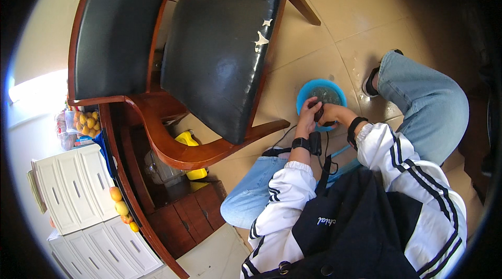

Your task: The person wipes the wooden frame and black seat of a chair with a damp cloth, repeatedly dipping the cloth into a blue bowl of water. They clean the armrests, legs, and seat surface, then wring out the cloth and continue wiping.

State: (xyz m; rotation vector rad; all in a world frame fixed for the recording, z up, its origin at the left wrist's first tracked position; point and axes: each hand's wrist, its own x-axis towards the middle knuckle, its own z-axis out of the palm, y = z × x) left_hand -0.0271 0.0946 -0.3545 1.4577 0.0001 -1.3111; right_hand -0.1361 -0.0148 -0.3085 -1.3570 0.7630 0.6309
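Observation:
A small blue plastic basin (301,100) with cloudy water in it stands on the tiled floor between my legs. Over its near edge my left hand (309,113) and my right hand (332,114) are close together. Both hands are on a dark reddish-brown object (319,115), its kind hard to tell because my fingers cover much of it. A black strap with a small black box (315,143) and a cable is on my left wrist. My right wrist bears another black band (356,124).
A wooden armchair (219,47) with a torn black seat stands left of the basin, its armrest reaching close to my left hand. Water spots (355,69) wet the floor tiles near my right shoe (370,83). A yellow jug (188,139) is beneath the armrest, beside a wooden desk (157,236).

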